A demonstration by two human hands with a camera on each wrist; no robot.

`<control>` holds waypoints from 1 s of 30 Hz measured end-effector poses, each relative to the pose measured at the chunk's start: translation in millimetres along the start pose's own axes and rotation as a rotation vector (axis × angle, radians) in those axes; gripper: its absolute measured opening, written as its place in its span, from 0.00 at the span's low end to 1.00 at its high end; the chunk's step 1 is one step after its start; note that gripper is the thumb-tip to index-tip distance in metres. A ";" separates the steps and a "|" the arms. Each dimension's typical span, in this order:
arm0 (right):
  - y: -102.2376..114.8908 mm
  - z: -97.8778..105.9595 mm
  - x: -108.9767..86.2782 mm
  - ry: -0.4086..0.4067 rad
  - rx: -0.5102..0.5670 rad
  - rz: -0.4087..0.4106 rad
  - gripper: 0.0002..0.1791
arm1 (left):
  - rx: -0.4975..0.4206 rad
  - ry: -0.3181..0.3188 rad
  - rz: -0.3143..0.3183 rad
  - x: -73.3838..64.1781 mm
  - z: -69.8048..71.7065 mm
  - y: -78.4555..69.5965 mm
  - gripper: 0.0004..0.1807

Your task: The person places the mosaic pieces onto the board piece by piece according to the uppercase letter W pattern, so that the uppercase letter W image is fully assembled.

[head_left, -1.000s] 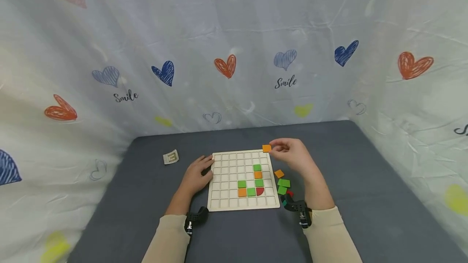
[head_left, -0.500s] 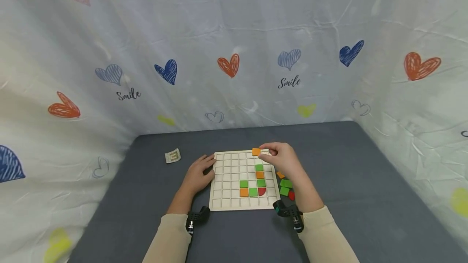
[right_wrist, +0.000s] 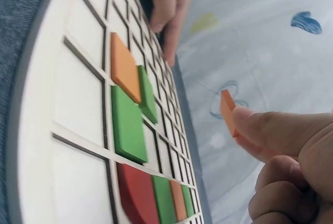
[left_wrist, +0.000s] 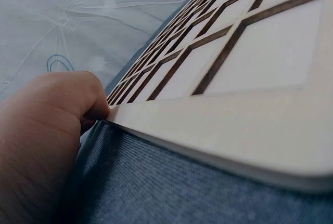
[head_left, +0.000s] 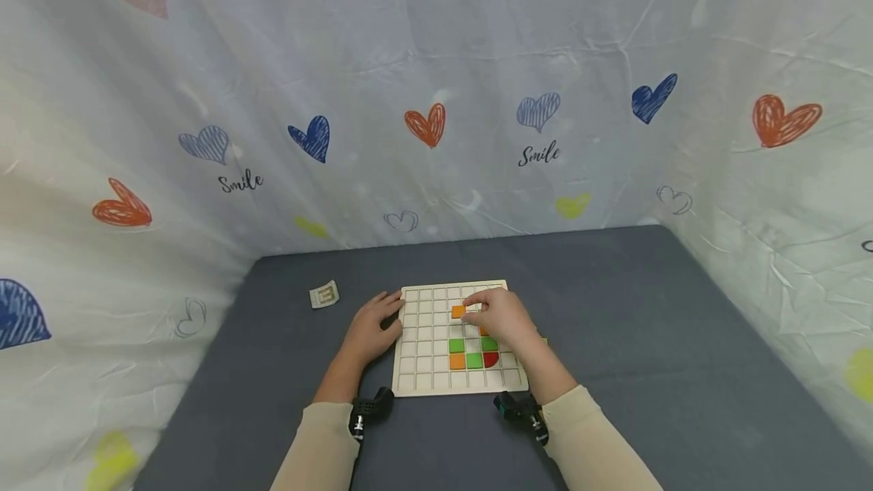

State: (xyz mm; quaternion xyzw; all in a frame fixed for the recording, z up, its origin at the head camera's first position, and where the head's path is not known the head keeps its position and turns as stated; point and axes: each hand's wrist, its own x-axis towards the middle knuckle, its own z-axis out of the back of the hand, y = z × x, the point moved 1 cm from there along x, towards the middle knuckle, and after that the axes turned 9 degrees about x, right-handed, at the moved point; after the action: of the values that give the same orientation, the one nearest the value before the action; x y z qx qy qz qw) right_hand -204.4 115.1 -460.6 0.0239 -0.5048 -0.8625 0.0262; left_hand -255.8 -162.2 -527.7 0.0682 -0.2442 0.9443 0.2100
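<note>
Right hand (head_left: pixel 501 315): thumb and fingers pinch an orange tile (head_left: pixel 458 312). The tile is held up over the board (head_left: pixel 424 364), apart from it in the right wrist view. Left hand (head_left: pixel 370 332): fingers loosely extended, tips touching the board's left edge; no tile in them. Board lies flat on the dark counter (head_left: pixel 614 309), a pale grid of square cells.

Tiles set in cells, near row, left to right: orange square (head_left: pixel 457 361), green square (head_left: pixel 474 361), red piece (head_left: pixel 490 359) with one rounded corner. Behind the orange square, a green neighbour (head_left: pixel 456 345). Behind the red piece, a column: green, orange, then green again, the farthest (right_wrist: pixel 188 200) clear only from the right wrist.

A sliver of green (head_left: pixel 545 340) shows past the right forearm, mostly hidden. Small pale slip (head_left: pixel 324 295) on the counter, left of the board. Black straps (head_left: pixel 373 404) on both wrists.
</note>
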 end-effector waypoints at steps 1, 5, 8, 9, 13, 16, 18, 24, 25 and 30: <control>-0.8 -2.5 -0.4 0.009 -0.011 -0.009 0.15 | -0.001 0.000 0.001 -0.3 0.0 -0.4 0.27; -3.0 -11.1 -2.4 0.036 -0.068 -0.034 0.14 | -0.004 0.003 0.003 -0.7 0.0 -0.5 0.27; -5.1 -15.7 -3.5 0.037 -0.115 -0.049 0.12 | -0.004 0.008 0.002 -0.8 0.3 -0.7 0.27; -6.1 -17.0 -4.0 0.035 -0.132 -0.051 0.12 | -0.006 0.011 0.003 -0.8 0.5 -0.9 0.27; -8.5 -20.7 -5.1 0.029 -0.161 -0.060 0.10 | -0.004 0.005 -0.001 -1.0 -1.0 -1.0 0.27; -7.9 -21.8 -5.8 0.025 -0.174 -0.056 0.11 | -0.003 -0.002 -0.003 -0.8 -1.7 -1.3 0.27; -7.2 -21.8 -6.1 0.024 -0.180 -0.053 0.11 | -0.003 -0.005 -0.002 -0.7 -1.9 -1.4 0.27; -7.6 -23.8 -5.8 0.024 -0.201 -0.055 0.11 | 0.002 -0.012 -0.001 -0.7 -3.0 0.3 0.27; -7.7 -24.2 -5.6 0.026 -0.209 -0.054 0.11 | 0.001 -0.010 0.000 -0.7 -2.8 0.4 0.27; -7.5 -25.9 -4.2 0.043 -0.255 -0.037 0.10 | 0.001 -0.014 -0.003 -0.5 -1.7 1.5 0.27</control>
State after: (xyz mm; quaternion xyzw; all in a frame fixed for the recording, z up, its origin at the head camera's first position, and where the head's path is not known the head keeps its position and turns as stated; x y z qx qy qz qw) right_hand -198.6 96.5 -479.7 0.0483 -0.3899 -0.9193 0.0240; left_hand -256.1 -162.7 -529.9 0.0751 -0.2451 0.9436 0.2096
